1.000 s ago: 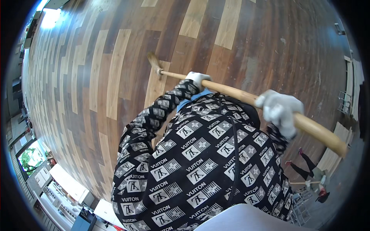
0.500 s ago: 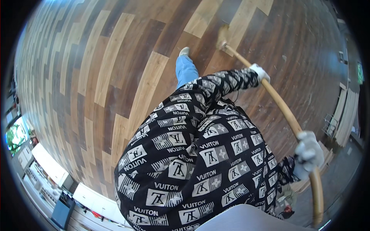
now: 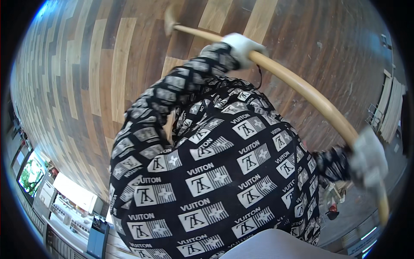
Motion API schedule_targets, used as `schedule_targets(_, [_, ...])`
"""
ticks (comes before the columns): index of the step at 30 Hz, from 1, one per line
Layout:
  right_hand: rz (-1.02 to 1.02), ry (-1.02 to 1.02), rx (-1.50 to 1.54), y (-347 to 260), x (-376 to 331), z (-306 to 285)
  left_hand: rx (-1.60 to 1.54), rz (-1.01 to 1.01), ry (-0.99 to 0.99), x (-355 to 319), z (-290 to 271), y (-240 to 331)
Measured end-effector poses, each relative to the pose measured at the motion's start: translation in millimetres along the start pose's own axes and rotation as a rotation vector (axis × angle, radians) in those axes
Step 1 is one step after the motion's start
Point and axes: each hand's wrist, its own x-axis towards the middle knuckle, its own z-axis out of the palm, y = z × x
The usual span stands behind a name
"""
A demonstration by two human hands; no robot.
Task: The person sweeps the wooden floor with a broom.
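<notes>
Both of my hands wear white gloves and are closed around the long wooden handle of a broom (image 3: pixel 306 88). My left hand (image 3: pixel 242 48) grips the shaft nearer the broom head, with that arm stretched forward. Toward the handle's upper end, on the right side of my body, my right hand (image 3: pixel 368 160) holds it; motion blurs its fingers a little. The broom head (image 3: pixel 170 22), pale and tan, is at the top of the view, over the plank floor. Whether its bristles touch the boards I cannot tell.
Mixed light and dark wood planks (image 3: pixel 123 64) cover the floor. Long pale boards (image 3: pixel 390 110) lie at the far right. White cabinet-like units (image 3: pixel 75 190) and a dark blue box (image 3: pixel 98 237) stand at the lower left. Small items (image 3: pixel 332 211) lie behind my right arm.
The broom head has swept left across the floor. My left hand has moved left and forward with the shaft, while my right hand has shifted right and slightly forward. Both keep their grip.
</notes>
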Motion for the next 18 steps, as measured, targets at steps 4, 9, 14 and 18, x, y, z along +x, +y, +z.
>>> schedule_targets(4, [0.091,0.184,0.18,133.4,29.6,26.3,0.101,-0.238,0.22,-58.9,0.5,-120.7])
schedule_targets(9, [0.353,0.343,-0.063,130.6,44.0,8.3,0.088,-0.216,0.222,-6.0,-16.1,-153.6])
schedule_targets(14, [0.359,0.559,-0.152,38.8,-19.3,-19.8,0.136,-0.022,0.035,88.8,15.4,-87.0])
schedule_targets(18, [0.355,0.454,-0.462,-23.9,-12.5,0.1,0.099,0.252,0.061,156.2,47.0,-16.5])
